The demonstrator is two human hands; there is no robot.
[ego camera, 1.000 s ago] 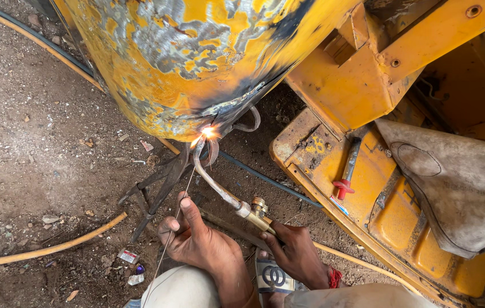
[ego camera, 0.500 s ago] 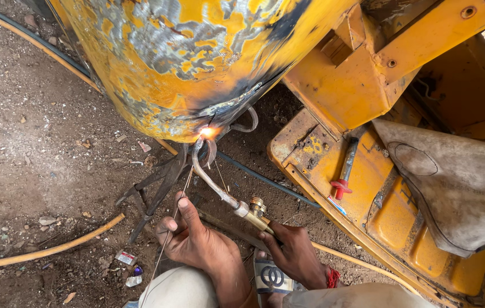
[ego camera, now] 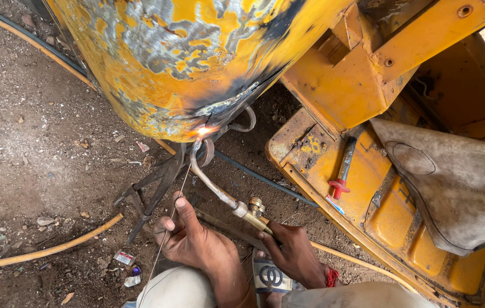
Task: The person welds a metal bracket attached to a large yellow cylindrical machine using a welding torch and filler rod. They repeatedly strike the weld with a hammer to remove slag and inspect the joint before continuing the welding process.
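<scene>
Gripping a brass torch (ego camera: 237,202), the right hand (ego camera: 294,254) stays clamped; left hand (ego camera: 194,239) pinches filler wire (ego camera: 175,205).

Outdoor yard, flat daylight, no hard shadows. Ground (ego camera: 31,131): packed brown dirt, gritty, strewn with pebbles, paper scraps (ego camera: 124,258) and small litter. Orange hose (ego camera: 43,250) snakes across dirt lower left; a second orange line with dark hose (ego camera: 43,48) beside it runs diagonally from upper left. Black cable (ego camera: 265,179) crosses under the bodywork. Right side: yellow sheet-metal panel (ego camera: 390,217), ribbed, paint chipped and rusty. Grey cloth (ego camera: 453,188) draped over it. Red-handled tool (ego camera: 342,171) lies on panel.
</scene>
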